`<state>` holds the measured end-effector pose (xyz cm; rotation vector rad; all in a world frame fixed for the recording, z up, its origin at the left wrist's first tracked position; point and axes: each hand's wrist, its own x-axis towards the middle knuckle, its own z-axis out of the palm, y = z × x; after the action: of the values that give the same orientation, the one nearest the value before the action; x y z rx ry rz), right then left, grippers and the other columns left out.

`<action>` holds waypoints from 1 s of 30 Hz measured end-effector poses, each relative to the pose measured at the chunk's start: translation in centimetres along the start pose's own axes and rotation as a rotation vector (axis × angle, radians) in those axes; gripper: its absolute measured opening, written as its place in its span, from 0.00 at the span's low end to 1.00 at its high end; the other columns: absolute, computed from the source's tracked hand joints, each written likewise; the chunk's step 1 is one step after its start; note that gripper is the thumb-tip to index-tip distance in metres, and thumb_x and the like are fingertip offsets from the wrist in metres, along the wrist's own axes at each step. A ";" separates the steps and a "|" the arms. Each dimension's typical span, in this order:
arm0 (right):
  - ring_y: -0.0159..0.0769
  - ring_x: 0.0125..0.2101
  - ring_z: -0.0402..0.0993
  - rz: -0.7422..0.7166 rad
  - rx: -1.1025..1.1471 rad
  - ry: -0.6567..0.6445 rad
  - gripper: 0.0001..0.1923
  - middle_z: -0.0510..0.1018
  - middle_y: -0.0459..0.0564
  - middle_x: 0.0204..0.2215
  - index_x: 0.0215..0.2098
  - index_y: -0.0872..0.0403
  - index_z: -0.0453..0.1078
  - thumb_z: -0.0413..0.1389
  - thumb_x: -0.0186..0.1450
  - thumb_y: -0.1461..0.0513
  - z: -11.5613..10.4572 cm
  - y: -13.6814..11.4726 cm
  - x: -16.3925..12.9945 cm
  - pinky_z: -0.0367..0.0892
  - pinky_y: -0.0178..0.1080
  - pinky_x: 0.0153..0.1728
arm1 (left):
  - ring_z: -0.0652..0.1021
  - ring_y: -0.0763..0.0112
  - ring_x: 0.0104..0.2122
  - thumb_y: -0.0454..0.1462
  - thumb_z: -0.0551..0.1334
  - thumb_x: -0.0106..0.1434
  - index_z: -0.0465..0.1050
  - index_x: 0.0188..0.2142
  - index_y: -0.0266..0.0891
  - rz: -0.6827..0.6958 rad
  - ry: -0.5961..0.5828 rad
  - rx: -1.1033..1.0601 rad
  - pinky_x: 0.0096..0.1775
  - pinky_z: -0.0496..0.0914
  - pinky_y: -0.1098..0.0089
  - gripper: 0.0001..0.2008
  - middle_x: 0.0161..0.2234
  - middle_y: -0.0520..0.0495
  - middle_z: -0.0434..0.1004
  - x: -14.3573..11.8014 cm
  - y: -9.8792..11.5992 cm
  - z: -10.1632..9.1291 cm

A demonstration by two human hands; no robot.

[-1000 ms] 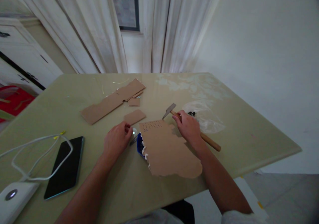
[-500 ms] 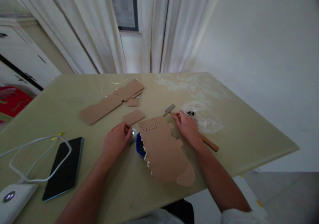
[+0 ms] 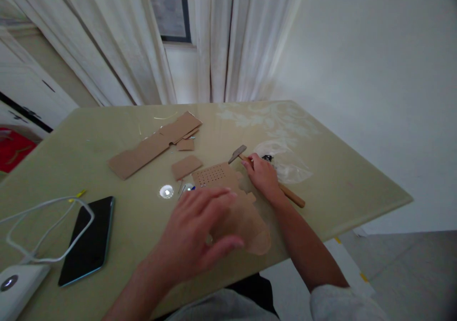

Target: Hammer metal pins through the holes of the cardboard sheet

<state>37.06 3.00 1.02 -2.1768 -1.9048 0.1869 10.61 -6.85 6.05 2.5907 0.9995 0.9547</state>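
Two hands: left hand (image 3: 194,230) spread over cardboard (image 3: 228,202); right hand (image 3: 262,176) holding hammer (image 3: 264,173).

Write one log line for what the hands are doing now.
left hand: open above cardboard | right hand: grips hammer | table: phone

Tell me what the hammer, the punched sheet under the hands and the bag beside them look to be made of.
Hammer: head looks like dull grey metal, handle like pale wood with a smooth, light-brown surface. Punched sheet: plain brown cardboard, matte, with a grid of small holes and a ragged cut edge. Bag: thin clear plastic, likely film, since it is see-through, crinkled and catches glare. The right hand rests on the handle.
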 end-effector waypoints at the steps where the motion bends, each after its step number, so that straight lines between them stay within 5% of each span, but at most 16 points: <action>1: 0.50 0.47 0.84 0.000 0.003 0.000 0.18 0.87 0.58 0.48 0.55 0.52 0.75 0.49 0.81 0.50 0.0 0.0 0.0 0.68 0.42 0.41 | 0.77 0.50 0.63 0.54 0.66 0.71 0.68 0.71 0.52 0.080 -0.108 0.037 0.60 0.72 0.53 0.32 0.69 0.42 0.74 -0.4 1.5 0.5; 4: 0.49 0.47 0.84 -0.012 0.012 -0.005 0.18 0.87 0.58 0.48 0.56 0.52 0.75 0.50 0.81 0.50 0.1 0.2 0.1 0.68 0.42 0.43 | 0.68 0.52 0.72 0.52 0.65 0.73 0.60 0.77 0.48 0.193 -0.229 0.206 0.70 0.66 0.51 0.37 0.77 0.47 0.61 -1.7 3.8 3.0; 8: 0.48 0.49 0.83 -0.038 0.025 -0.011 0.19 0.87 0.57 0.50 0.58 0.51 0.74 0.51 0.81 0.50 0.3 0.3 0.4 0.68 0.42 0.45 | 0.68 0.57 0.73 0.34 0.58 0.77 0.59 0.78 0.45 0.167 -0.183 0.353 0.73 0.62 0.53 0.32 0.77 0.46 0.62 -2.8 2.7 5.0; 19: 0.50 0.49 0.83 -0.041 0.011 -0.014 0.19 0.87 0.60 0.49 0.58 0.52 0.75 0.51 0.80 0.50 0.8 0.3 0.7 0.69 0.43 0.45 | 0.64 0.63 0.76 0.27 0.54 0.75 0.58 0.78 0.48 0.189 -0.164 0.320 0.78 0.48 0.56 0.35 0.77 0.50 0.62 -4.7 -0.5 2.2; 25: 0.50 0.48 0.84 -0.039 0.000 -0.025 0.19 0.87 0.60 0.49 0.57 0.53 0.75 0.51 0.81 0.50 1.0 0.2 0.6 0.70 0.44 0.45 | 0.55 0.47 0.79 0.30 0.66 0.68 0.44 0.81 0.51 -0.154 -0.040 0.069 0.74 0.61 0.44 0.49 0.81 0.38 0.48 -6.8 -2.8 3.0; 30: 0.50 0.48 0.84 -0.043 -0.008 -0.043 0.19 0.87 0.59 0.48 0.56 0.52 0.76 0.51 0.80 0.50 1.5 0.3 0.8 0.70 0.44 0.45 | 0.55 0.42 0.79 0.44 0.75 0.64 0.33 0.82 0.54 -0.454 0.111 -0.291 0.73 0.59 0.40 0.61 0.81 0.32 0.44 -7.9 -4.3 5.3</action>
<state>37.07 3.88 -0.48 -2.1520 -1.9764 0.2208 7.26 -8.57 -3.64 1.9755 1.2932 1.0333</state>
